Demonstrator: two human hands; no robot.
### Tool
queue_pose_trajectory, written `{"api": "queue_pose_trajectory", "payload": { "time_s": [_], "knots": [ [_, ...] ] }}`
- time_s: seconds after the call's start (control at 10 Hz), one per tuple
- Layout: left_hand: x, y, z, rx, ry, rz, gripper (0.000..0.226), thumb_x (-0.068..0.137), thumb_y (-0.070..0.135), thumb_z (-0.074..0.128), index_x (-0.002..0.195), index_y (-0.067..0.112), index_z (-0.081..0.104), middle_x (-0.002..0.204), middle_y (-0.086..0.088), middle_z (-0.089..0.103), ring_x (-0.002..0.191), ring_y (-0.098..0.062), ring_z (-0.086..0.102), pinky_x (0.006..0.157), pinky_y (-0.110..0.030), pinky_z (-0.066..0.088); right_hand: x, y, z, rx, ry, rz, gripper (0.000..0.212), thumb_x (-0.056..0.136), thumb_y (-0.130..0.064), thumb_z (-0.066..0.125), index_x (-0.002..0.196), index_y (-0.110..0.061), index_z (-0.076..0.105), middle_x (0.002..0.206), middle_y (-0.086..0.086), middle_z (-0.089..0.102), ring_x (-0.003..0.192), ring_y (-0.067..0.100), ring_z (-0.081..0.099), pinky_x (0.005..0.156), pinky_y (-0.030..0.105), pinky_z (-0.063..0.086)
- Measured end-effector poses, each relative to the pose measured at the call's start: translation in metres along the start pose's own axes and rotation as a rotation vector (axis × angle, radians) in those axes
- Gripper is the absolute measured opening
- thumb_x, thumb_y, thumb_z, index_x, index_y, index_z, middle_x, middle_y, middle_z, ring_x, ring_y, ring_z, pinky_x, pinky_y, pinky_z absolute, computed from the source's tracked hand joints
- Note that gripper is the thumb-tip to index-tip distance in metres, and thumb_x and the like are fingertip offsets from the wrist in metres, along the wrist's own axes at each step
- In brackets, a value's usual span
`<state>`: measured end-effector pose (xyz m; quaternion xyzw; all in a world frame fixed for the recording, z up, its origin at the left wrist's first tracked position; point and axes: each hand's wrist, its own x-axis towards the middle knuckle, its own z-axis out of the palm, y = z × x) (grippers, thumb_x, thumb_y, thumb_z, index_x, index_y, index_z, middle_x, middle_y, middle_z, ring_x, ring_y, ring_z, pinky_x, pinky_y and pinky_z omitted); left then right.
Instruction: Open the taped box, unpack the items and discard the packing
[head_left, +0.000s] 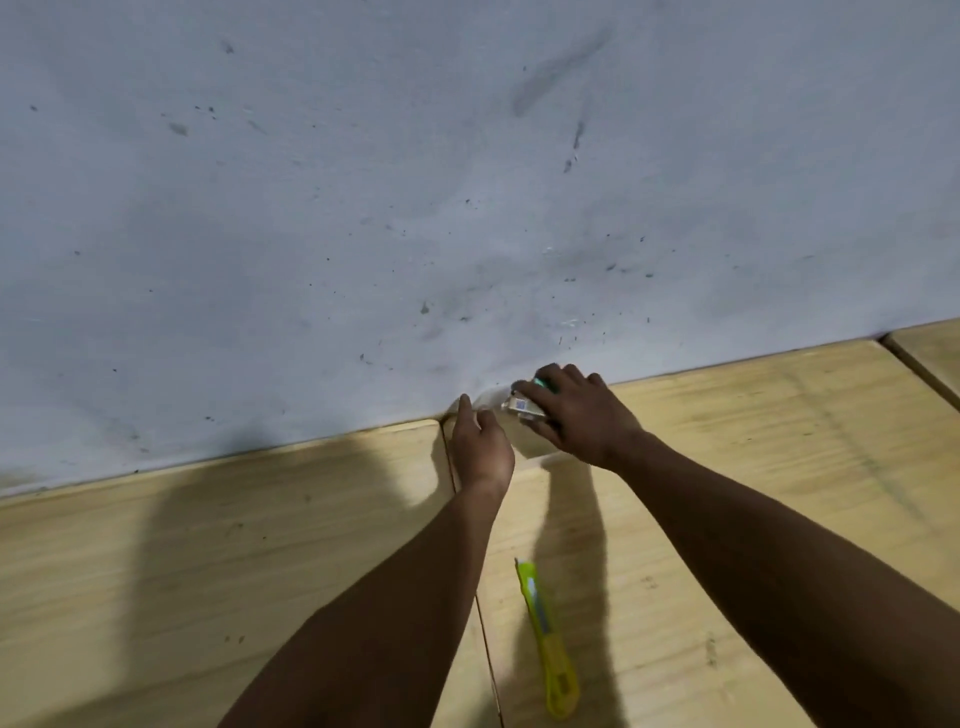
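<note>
My right hand (582, 415) has its fingers curled over a small pale item (522, 406), gripping it from above at the far edge of the table, close to the wall. The item carries a white label with bluish print resembling a code; no word on it is legible. A green part shows at its far end, under my fingertips. My left hand (480, 447) is just left of it, fingers loosely bent, one raised toward a pale translucent scrap (488, 400); whether it pinches that scrap I cannot tell. Between and below both hands the box (527, 441) shows only as a tan face and one near edge, almost the table's colour and mostly covered by my hands. A yellow-green utility knife (548, 639) lies on the wooden table (208, 571), well nearer to me, between my forearms, touched by neither; no marking on it is readable. Board seams run across the table. The grey wall (415, 182) behind is scuffed and speckled. Arm shadows darken the wood.
</note>
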<state>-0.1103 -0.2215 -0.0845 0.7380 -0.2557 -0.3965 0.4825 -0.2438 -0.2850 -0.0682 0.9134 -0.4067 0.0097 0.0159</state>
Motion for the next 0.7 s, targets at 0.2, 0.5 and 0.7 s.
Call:
{"api": "queue_pose_trajectory", "payload": {
  "time_s": [0.2,0.5,0.7],
  "knots": [
    [0.016,-0.013,0.008,0.081,0.036,-0.032,0.046,0.100,0.009,0.040,0.146,0.012,0.044,0.145,-0.011,0.050,0.129,-0.025,0.049,0.095,-0.020,0.036,0.012,0.005,0.021,0.030,-0.115,-0.053,0.058,0.092,-0.052,0.030,0.141,-0.025,0.043,0.132,0.009,0.050,0.111,0.030,0.051,0.084,0.044,0.044],
    [0.006,-0.011,0.013,0.001,0.068,-0.035,0.046,0.097,0.002,0.041,0.140,0.015,0.053,0.136,-0.006,0.059,0.123,-0.025,0.056,0.098,-0.027,0.045,0.018,0.009,0.024,0.141,-0.140,-0.111,0.069,0.089,-0.063,0.050,0.147,-0.029,0.036,0.145,0.005,0.043,0.125,0.027,0.045,0.099,0.046,0.042],
    [0.012,-0.031,-0.009,0.001,-0.010,-0.002,0.032,0.098,0.016,0.049,0.127,0.024,0.061,0.132,-0.009,0.061,0.114,-0.026,0.060,0.096,-0.041,0.051,0.012,-0.005,0.002,0.347,0.023,-0.033,0.049,0.092,-0.039,0.060,0.139,-0.026,0.050,0.139,0.002,0.051,0.124,0.023,0.050,0.100,0.044,0.044]
  ]
}}
